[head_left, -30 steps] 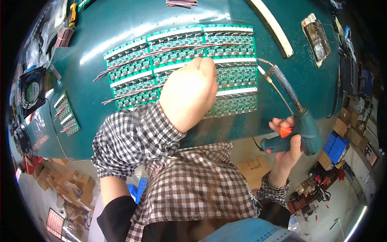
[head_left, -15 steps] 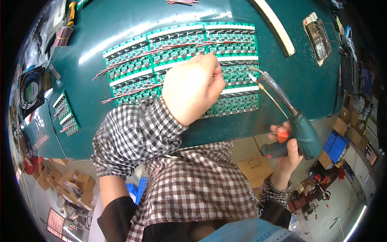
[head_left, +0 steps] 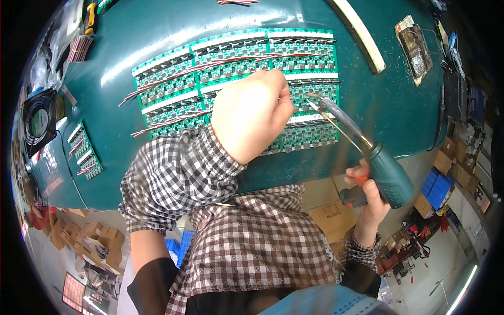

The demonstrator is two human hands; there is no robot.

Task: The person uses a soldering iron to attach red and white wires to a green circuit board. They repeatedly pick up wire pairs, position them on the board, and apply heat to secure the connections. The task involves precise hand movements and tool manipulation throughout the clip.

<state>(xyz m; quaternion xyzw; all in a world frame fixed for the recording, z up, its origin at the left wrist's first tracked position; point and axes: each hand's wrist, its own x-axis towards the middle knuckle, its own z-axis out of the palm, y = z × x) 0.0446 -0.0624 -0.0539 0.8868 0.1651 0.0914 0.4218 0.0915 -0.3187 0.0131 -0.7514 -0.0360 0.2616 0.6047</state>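
My left hand (head_left: 252, 115) is closed over the middle of a panel of green circuit boards (head_left: 310, 137), its fingertips pinched together; whatever they hold is hidden behind the knuckles. In my right hand (head_left: 374, 202) is a dark green soldering gun (head_left: 391, 178) with a red trigger. Its metal tip and a thin feed tube point left and lie over the boards, just right of my left hand. Whether the tip touches a board cannot be told. Red, white and black wires (head_left: 210, 65) run in rows across the boards, some ends sticking out past the left edge.
At the left lies a smaller board strip (head_left: 86, 149) beside a black fan (head_left: 42, 121). A long pale bar (head_left: 362, 37) and a dirty metal block (head_left: 413, 50) are at the far right. A wire bundle (head_left: 80, 48) and a yellow-handled tool (head_left: 91, 18) lie far left.
My right hand has shifted the soldering gun a little to the left, bringing its tip closer to my left hand. The left hand stays nearly still.
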